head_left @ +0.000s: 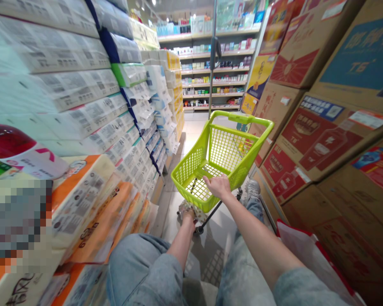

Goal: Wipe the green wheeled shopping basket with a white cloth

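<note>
A green plastic shopping cart (231,157) with lattice sides stands in the aisle in front of me, its basket bare inside. My right hand (217,187) rests at the near right side of the basket, fingers curled over the rim, thumb up. Low at the cart's near left corner, my left hand (187,212) is closed on a patterned cloth (198,212) in light and brown tones. The cloth lies against the cart's frame beneath the basket. Most of the left fingers are hidden by it.
Stacked tissue packs (83,89) line the left side, with a red-capped bottle (35,157) on the nearer packs. Cardboard cartons (306,140) rise on the right. Stocked shelves (217,70) and a thin upright pole (212,63) stand beyond the cart.
</note>
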